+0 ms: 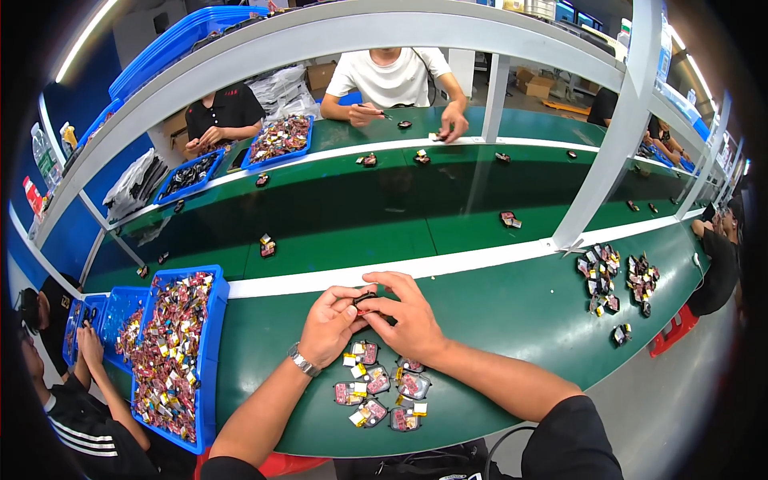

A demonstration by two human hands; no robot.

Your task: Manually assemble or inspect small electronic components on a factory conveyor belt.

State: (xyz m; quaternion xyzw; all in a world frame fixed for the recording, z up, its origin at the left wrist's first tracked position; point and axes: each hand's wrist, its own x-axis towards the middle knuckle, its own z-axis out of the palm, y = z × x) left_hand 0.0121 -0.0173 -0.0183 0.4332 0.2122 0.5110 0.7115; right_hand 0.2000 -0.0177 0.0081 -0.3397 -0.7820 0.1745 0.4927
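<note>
My left hand (326, 326) and my right hand (410, 318) meet above the green bench, both with fingers closed on a small black plastic casing (366, 298). Fingers cover most of it, so its inside cannot be made out. Just below my hands lies a group of several open black casings (373, 379) with red circuit boards, silvery parts and small white-and-yellow pieces. To my left stands a blue tray (211, 352) heaped with small red, white and yellow electronic parts (172, 352).
A white rail (384, 274) and a grey metal post (600, 152) border the green conveyor (384, 228), which carries scattered casings. Clusters of casings (602, 278) lie at the right. Across the belt, a person in a white shirt (394, 80) works; others sit left and right.
</note>
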